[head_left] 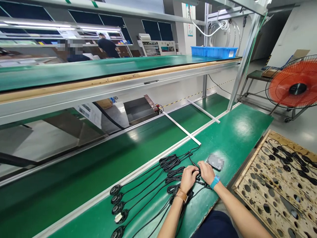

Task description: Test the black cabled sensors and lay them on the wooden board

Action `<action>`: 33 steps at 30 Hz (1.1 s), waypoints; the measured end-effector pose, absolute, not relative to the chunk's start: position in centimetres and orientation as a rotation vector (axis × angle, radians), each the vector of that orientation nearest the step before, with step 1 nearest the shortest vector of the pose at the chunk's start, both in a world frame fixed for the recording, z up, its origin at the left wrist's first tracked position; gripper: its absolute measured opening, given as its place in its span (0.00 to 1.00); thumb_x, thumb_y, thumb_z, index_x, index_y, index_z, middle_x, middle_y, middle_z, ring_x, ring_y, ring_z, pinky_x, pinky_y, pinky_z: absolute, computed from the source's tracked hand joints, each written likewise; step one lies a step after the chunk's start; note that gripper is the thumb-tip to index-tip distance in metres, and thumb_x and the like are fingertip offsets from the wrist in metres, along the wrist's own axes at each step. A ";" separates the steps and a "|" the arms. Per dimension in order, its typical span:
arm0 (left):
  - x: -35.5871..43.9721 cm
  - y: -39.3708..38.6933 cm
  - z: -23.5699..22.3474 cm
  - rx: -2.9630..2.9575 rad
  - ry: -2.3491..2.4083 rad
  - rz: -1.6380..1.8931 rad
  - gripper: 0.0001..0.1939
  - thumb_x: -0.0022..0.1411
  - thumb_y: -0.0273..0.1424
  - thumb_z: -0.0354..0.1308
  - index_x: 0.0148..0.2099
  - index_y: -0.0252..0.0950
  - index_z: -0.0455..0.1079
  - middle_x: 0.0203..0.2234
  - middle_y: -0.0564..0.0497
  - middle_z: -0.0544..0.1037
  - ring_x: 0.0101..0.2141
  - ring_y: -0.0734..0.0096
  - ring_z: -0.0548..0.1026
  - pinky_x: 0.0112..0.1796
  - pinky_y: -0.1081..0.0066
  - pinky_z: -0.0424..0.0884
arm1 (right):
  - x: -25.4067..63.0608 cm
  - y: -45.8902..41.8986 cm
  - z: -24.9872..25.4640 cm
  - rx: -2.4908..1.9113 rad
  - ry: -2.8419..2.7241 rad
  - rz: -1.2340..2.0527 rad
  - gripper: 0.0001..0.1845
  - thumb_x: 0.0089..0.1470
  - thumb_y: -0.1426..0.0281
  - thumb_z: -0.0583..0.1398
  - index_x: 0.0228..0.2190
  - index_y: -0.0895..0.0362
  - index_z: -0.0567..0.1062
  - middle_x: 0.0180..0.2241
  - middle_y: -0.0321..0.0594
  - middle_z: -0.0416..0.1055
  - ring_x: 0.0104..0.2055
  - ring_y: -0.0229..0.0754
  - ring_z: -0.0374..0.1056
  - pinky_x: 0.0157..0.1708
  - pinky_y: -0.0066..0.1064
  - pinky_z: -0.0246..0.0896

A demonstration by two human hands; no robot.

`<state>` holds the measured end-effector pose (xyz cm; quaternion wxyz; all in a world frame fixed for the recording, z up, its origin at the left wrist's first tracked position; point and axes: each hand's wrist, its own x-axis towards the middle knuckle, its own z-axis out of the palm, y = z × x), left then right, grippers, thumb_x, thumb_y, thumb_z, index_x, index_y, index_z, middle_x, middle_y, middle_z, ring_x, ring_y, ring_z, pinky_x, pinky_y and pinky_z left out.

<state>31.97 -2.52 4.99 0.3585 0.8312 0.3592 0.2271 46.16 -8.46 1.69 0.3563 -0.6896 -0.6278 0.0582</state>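
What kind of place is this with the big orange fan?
Probably a factory workshop. There's a long green worktop, bundled black cables lined up on it, and a wooden board full of holes.

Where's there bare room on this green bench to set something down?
A wide bare patch of the green bench lies between the phone-like device and the bench's far right end. A smaller one is left of the round black cable ends, beside the pale rail. Crowded: around the left hand and right hand, among coiled black cables.
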 end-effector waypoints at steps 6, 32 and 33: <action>23.1 -2.6 5.5 2.146 1.281 0.935 0.16 0.66 0.40 0.54 0.50 0.39 0.74 0.48 0.44 0.79 0.52 0.56 0.74 0.56 0.52 0.68 | 48.5 -13.4 2.5 -1.843 -1.414 -0.143 0.16 0.67 0.67 0.50 0.52 0.56 0.70 0.47 0.49 0.72 0.51 0.50 0.65 0.52 0.47 0.59; 3.6 -5.5 1.1 1.629 2.354 0.886 0.26 0.60 0.30 0.61 0.59 0.35 0.62 0.46 0.43 0.75 0.50 0.55 0.72 0.50 0.55 0.68 | 53.7 -17.8 -1.0 -1.820 -1.396 -0.464 0.15 0.48 0.60 0.60 0.36 0.50 0.80 0.41 0.51 0.75 0.43 0.64 0.72 0.39 0.52 0.62; 3.7 -5.4 1.3 1.641 2.365 0.881 0.25 0.60 0.30 0.60 0.59 0.36 0.62 0.46 0.43 0.75 0.49 0.56 0.72 0.50 0.56 0.68 | 53.6 -17.7 -0.8 -1.814 -1.391 -0.464 0.16 0.47 0.60 0.60 0.38 0.50 0.80 0.41 0.51 0.76 0.42 0.65 0.72 0.39 0.53 0.62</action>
